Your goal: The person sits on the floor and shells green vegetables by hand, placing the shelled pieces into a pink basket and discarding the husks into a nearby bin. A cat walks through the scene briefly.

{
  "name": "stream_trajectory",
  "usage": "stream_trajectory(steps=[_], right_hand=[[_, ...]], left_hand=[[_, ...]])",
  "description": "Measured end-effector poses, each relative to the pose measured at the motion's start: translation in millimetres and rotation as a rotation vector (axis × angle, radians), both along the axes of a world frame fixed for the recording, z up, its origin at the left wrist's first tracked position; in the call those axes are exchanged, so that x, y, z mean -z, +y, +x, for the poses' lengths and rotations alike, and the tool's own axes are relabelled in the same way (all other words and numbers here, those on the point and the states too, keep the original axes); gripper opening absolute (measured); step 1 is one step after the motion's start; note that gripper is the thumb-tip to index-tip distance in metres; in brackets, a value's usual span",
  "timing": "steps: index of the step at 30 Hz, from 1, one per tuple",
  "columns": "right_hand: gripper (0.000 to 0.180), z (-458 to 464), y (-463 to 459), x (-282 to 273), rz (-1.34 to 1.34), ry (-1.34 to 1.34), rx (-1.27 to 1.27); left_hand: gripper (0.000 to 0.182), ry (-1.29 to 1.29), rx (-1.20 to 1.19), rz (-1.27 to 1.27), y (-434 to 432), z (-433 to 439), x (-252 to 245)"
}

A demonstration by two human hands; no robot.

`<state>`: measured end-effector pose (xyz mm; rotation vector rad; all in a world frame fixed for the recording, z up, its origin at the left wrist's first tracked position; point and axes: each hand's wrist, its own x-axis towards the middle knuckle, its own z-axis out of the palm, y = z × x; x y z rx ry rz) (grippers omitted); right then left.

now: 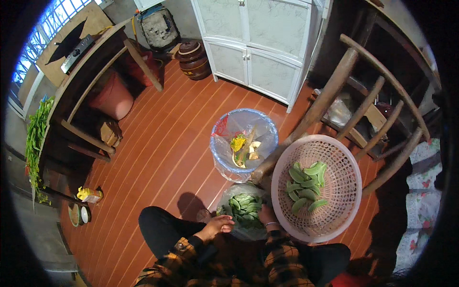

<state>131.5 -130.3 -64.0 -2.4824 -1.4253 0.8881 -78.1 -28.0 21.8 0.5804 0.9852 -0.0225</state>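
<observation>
A clear plastic bag of green bean pods [245, 208] lies open between my knees. At its right side my right hand [267, 215] reaches in among the pods; its fingers are partly hidden, so its grip cannot be told. My left hand [219, 226] is at the bag's left edge, fingers curled, and whether it holds anything is unclear. To the right, a pink plastic colander [344, 161] holds several flat green pods [307, 183]. Beyond the bag stands a waste bin [218, 154] with a clear liner, a blue rim and vegetable scraps [244, 147] inside.
A wooden chair frame [322, 97] lies behind and beside the colander. A white cabinet [251, 53] stands ahead, with a brown lidded jar [193, 61] beside it. At left, a red bucket [114, 97] sits under a wooden table; a yellow-capped bottle [89, 195] lies on the floor.
</observation>
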Motion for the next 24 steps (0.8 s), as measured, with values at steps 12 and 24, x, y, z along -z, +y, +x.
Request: stream_trajectory(steps=[12,24], right_hand=[[0.026,-36,-17,-108,0.125,0.412,0.071],[0.034,-47,-32,-164,0.47,0.575,-0.082]], left_hand=[[0.03,-0.068,0.106,0.144,-38,32,-38],[0.015,-0.088,0.065,0.375,-34,17,-50]])
